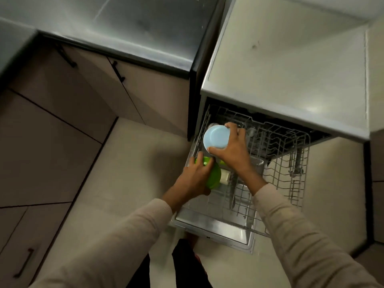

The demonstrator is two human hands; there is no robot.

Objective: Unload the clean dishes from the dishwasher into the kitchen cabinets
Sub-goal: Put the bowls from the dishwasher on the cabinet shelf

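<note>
The dishwasher stands open with its wire rack (276,173) pulled out over the lowered door (218,227). My right hand (232,150) grips a light blue bowl (216,137) by its rim, bottom facing up, just above the rack's left side. My left hand (196,175) holds a green bowl (214,176) at the rack's left edge. A small cream-coloured dish (225,177) sits in the rack right of the green bowl. Another pale dish (214,125) peeks out behind the blue bowl.
A grey countertop (128,28) runs along the top left above beige cabinet doors with black handles (118,71). A pale counter (291,65) covers the dishwasher. Light floor tiles (124,173) lie left of the door. A cutlery holder (297,165) hangs in the rack's right part.
</note>
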